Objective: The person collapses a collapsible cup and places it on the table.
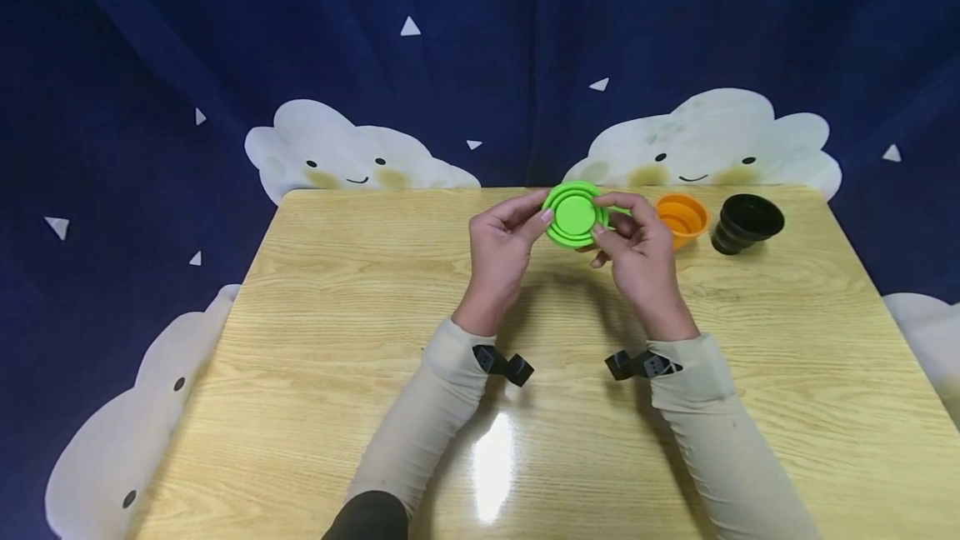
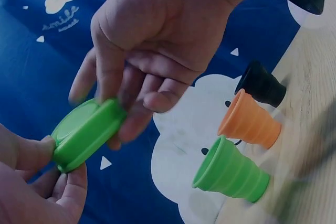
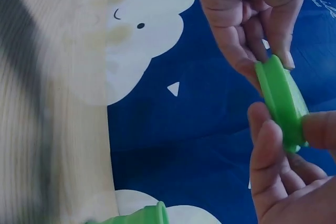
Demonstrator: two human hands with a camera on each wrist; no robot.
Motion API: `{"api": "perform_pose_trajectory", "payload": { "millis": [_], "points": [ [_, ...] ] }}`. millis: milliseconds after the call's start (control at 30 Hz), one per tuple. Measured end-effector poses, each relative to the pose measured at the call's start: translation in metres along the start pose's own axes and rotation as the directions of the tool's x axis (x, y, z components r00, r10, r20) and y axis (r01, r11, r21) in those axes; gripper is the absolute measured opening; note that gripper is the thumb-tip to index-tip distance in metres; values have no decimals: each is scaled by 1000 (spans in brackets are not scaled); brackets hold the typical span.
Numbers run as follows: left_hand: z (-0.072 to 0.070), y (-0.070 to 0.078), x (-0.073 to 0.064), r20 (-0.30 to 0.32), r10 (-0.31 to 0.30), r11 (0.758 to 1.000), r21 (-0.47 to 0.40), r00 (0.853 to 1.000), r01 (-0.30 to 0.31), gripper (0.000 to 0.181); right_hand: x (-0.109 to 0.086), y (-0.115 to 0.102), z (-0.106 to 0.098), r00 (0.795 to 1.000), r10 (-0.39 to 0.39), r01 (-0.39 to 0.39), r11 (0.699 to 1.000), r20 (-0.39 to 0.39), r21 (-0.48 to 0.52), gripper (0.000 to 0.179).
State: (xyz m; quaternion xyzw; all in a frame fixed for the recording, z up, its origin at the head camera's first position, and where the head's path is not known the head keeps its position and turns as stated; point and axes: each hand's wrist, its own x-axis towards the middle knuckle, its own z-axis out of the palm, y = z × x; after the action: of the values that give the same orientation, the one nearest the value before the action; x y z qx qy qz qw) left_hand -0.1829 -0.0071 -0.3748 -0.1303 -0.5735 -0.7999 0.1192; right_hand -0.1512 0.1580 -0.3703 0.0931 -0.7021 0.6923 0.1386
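A green collapsible cup (image 1: 576, 215), folded flat into concentric rings, is held up over the far part of the table between both hands. My left hand (image 1: 501, 248) pinches its left edge, thumb on the ringed face and fingers behind. On the opposite edge my right hand (image 1: 647, 261) grips it with thumb and index finger. In the left wrist view the folded cup (image 2: 89, 132) is tilted and seen from the side, and the right hand (image 2: 163, 30) reaches it from above. The right wrist view shows the cup (image 3: 283, 103) edge-on between both hands' fingertips.
To the right stand an orange collapsible cup (image 1: 684, 215) and a black one (image 1: 750, 217), both extended. Another extended green cup (image 2: 231, 174) stands beside the orange one, mostly hidden behind the right hand in the head view. A dark blue curtain (image 1: 510, 40) hangs behind the wooden table (image 1: 337, 315).
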Motion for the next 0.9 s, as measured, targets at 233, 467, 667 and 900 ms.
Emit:
{"api": "perform_pose_trajectory", "payload": {
  "millis": [233,467,667,900],
  "points": [
    [-5,-2,-1,-14,-36,999,11,999,37,28,2,1,-2,1000,-1,0,999,17,37,33],
    [-10,-3,0,14,-71,997,38,997,71,33,2,-1,-5,999,28,-27,998,29,-56,46],
    [-13,-3,0,-17,-91,995,30,996,92,34,2,-2,-6,999,19,-13,989,44,-148,41],
    [-15,-5,1,-11,-62,995,81,998,63,32,4,0,-5,999,23,-19,990,29,-138,39]
  ]
}}
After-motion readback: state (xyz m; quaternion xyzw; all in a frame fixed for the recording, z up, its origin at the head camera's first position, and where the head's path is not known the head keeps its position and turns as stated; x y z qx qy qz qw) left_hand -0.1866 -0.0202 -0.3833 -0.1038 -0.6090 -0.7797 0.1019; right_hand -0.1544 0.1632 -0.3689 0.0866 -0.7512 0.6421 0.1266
